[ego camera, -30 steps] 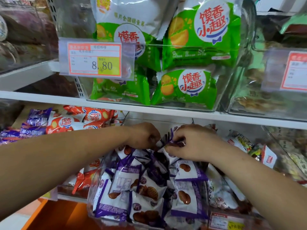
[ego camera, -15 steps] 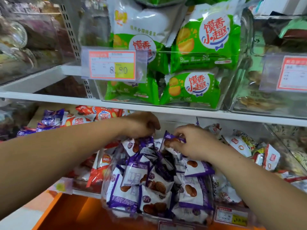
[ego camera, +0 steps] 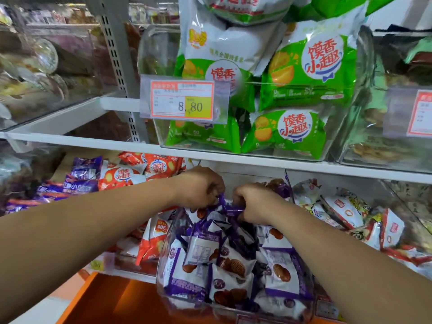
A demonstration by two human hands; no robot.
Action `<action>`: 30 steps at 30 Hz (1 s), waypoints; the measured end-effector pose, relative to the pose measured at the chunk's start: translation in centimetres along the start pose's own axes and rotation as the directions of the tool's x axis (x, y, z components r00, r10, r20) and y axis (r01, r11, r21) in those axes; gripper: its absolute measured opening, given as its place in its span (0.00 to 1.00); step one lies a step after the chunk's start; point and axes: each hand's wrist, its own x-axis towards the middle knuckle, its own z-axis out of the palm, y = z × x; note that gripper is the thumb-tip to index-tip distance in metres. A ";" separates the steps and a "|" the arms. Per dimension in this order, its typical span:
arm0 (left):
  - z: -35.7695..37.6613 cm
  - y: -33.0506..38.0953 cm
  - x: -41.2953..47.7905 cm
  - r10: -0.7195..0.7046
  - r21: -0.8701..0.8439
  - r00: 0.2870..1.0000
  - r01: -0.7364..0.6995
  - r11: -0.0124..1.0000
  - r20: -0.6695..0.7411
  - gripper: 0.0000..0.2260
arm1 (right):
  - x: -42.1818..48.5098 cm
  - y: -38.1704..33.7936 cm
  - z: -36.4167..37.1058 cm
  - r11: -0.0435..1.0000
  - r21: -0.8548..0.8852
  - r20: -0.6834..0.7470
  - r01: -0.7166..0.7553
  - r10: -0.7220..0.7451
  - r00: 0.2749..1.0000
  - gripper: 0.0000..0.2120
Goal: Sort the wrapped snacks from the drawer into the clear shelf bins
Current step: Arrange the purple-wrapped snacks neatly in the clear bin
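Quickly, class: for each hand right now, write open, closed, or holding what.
Left hand: curled, pinching the purple-wrapped snacks.
Right hand: curled, gripping the same purple-wrapped snacks.

White metal shelf [ego camera: 93,142] carrying a clear plastic bin [ego camera: 367,73] of green-and-white snack bags [ego camera: 306,73]; on the tier below, a second clear bin [ego camera: 161,272] holds purple-and-white wrapped snacks [ego camera: 278,272].

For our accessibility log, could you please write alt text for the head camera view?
The left hand and right hand both grip purple packets at the top of a full clear bin. Above, green bags stand behind an 8.80 price tag.
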 end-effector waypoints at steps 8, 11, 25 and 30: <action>1.8 0.4 1.9 0.042 -0.030 0.987 -0.037 0.999 0.158 0.01 | 0.1 1.2 -0.1 0.997 -0.060 0.097 0.039 -0.033 0.995 0.05; 1.9 0.3 2.3 0.015 -0.042 0.970 -0.005 0.999 0.243 0.06 | 0.2 1.2 0.4 0.997 -0.072 0.080 0.017 -0.011 0.997 0.05; 0.4 2.1 -1.4 -0.026 -0.015 0.945 0.033 0.999 0.326 0.12 | -1.6 0.4 -1.6 0.995 0.045 0.007 0.086 -0.086 0.996 0.08; 0.3 3.6 -0.7 -0.192 0.138 0.897 0.148 0.979 0.399 0.16 | -3.6 1.4 -1.5 0.989 0.136 -0.121 0.054 -0.038 0.992 0.08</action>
